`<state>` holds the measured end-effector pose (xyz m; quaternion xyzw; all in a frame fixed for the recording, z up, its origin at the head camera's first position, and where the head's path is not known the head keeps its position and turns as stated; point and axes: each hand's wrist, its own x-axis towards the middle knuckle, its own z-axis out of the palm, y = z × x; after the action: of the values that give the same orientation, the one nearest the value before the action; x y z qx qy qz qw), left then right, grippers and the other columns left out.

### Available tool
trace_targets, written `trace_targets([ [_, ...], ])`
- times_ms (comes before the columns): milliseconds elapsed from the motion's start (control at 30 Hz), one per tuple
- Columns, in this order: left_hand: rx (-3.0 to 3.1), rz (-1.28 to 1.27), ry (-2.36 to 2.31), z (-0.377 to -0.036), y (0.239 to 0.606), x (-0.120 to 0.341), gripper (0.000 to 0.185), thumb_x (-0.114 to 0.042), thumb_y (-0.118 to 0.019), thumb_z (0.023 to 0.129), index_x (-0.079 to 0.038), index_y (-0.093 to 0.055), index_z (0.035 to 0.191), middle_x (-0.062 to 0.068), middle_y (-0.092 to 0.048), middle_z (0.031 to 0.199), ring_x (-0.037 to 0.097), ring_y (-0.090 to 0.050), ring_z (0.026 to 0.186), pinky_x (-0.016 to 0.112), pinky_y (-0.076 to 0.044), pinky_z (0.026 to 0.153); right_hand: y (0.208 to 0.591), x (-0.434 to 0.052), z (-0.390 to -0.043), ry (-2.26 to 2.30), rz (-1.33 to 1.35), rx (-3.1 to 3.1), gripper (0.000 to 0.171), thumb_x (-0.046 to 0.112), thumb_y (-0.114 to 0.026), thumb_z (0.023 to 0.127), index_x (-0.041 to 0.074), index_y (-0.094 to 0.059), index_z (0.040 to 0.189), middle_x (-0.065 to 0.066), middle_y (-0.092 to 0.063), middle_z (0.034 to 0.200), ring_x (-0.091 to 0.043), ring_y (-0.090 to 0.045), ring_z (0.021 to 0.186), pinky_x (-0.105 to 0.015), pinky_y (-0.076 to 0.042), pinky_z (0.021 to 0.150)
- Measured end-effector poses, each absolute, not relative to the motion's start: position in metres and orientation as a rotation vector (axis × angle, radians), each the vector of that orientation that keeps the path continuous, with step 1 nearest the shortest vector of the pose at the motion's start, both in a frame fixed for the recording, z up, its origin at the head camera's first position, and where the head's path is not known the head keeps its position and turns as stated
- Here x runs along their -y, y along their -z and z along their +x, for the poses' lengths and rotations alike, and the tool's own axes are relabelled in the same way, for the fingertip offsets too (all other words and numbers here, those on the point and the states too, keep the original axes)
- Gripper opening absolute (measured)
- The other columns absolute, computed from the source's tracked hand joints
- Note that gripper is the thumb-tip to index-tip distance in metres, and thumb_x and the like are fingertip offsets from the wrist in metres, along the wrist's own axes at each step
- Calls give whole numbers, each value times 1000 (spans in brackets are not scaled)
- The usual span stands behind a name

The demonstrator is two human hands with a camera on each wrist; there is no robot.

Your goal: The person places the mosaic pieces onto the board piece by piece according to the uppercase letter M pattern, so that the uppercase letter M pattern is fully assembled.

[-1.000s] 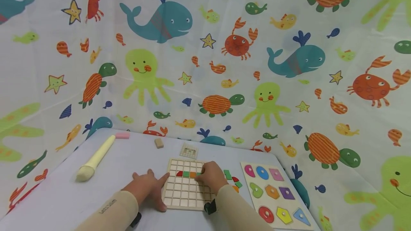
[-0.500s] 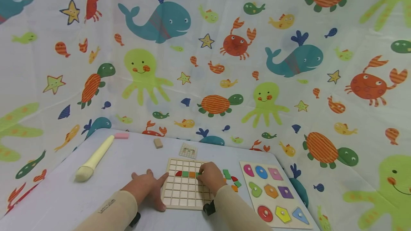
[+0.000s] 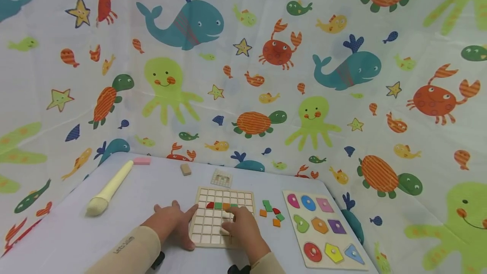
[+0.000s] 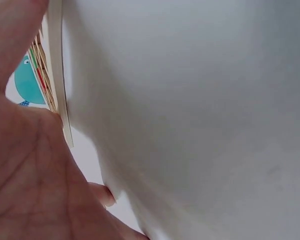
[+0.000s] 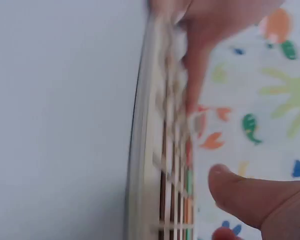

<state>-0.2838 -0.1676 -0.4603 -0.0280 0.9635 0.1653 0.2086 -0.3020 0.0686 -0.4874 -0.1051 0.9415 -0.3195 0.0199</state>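
Two hands on one wooden grid board (image 3: 222,217), sitting low in the middle of the frame on the pale table (image 3: 68,231). It's a light-wood tray of small square cells, with a short row of red, green and orange tiles near its top (mostly bare otherwise). Left hand (image 3: 173,221) lies flat, fingers straight, against the board's left edge. Right hand (image 3: 239,225) rests on the cells, fingers loosely spread, gripping nothing. Loose coloured tiles (image 3: 271,212) lie just right of it.
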Motion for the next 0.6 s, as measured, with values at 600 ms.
trace_targets([
  [600,-2638,-59,-484,-286,458,167,125,-60,-99,61,-27,-39,165,46,-21,164,87,-13,137,90,-21,111,479,-153,-305,864,13,-3094,52,37,-91,85,18,-78,131,-10,-71,114,-24,-63,97,-41,-57,77],
])
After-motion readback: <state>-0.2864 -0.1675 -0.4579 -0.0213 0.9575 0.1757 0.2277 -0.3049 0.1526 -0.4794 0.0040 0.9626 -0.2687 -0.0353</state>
